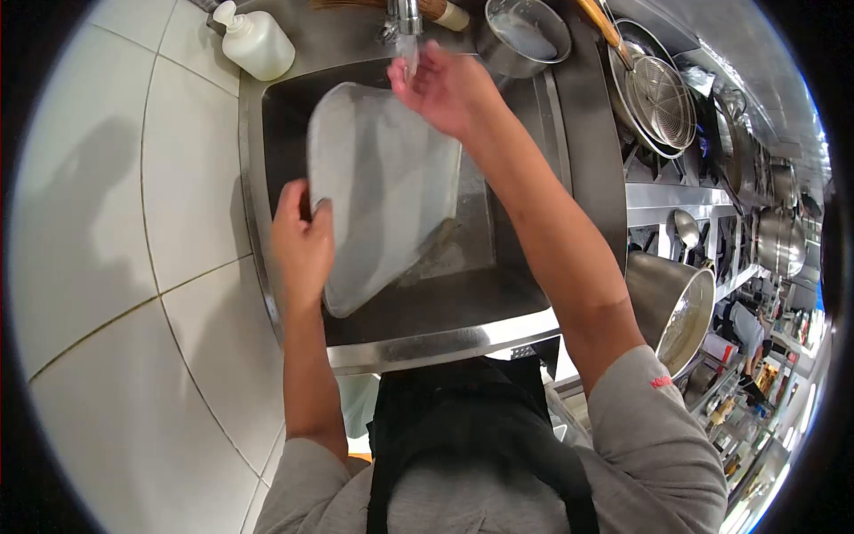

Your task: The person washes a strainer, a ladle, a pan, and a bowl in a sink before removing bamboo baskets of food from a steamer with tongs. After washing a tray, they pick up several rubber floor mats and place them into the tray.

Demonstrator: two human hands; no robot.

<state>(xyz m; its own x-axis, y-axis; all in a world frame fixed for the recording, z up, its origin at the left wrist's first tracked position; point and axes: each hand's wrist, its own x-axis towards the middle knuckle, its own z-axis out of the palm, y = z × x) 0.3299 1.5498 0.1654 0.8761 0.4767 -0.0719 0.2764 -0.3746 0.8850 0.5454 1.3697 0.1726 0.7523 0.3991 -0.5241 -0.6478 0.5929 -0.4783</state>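
A pale, translucent rectangular tray or lid (pixel 378 191) is tilted over the metal sink (pixel 427 343). My left hand (pixel 302 240) grips its left edge, thumb on the near face. Up by the faucet (pixel 407 16), my right hand (pixel 436 84) is raised in the water stream, fingers curled and slightly apart. That hand is just above the tray's upper right corner. The tray hides part of the sink floor.
A white pump bottle (pixel 258 44) stands at the sink's back left corner. Behind on the right is a metal pot (pixel 523 37). Strainers (pixel 660 102) and a large pot (pixel 667 307) are at right, and a person (pixel 745 329) is farther off.
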